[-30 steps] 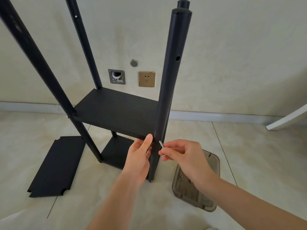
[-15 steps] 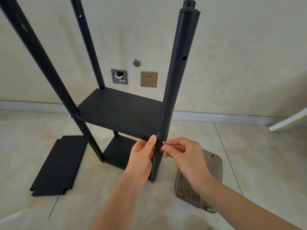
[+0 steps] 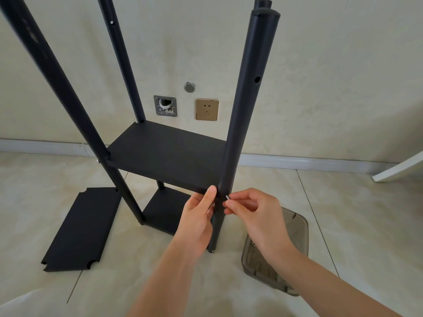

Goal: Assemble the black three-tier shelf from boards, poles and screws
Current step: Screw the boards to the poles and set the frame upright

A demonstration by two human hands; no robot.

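Far to the left of my fingers, the spare board [image 3: 81,227] lies flat on the floor, not yet fitted. It looks thin and stiff, so I judge it is light and best taken by its two long edges, not by the notched corners. Nearer, the left front pole [image 3: 68,106] leans a little; it is smooth and round, and I think it can slip or turn in a grip.

The middle board [image 3: 164,156] sits above the bottom board [image 3: 162,209], just to the left of my fingers. My left hand [image 3: 198,219] holds the front corner of the middle board: the thumb lies up along its edge beside the right front pole [image 3: 246,106] and the other fingers curl under, so the corner is kept at the level of the hole. I cannot see the hole itself.

My right hand [image 3: 254,210] is closed to a small pinch on the screw [image 3: 227,197], thumb and first finger, with its tip touching the pole. The screw is small, hard and smooth, so it could easily drop; I judge a light pinch close to the head is right.

Below and to the right of these fingers, the plastic tray [image 3: 295,227] lies on the floor.
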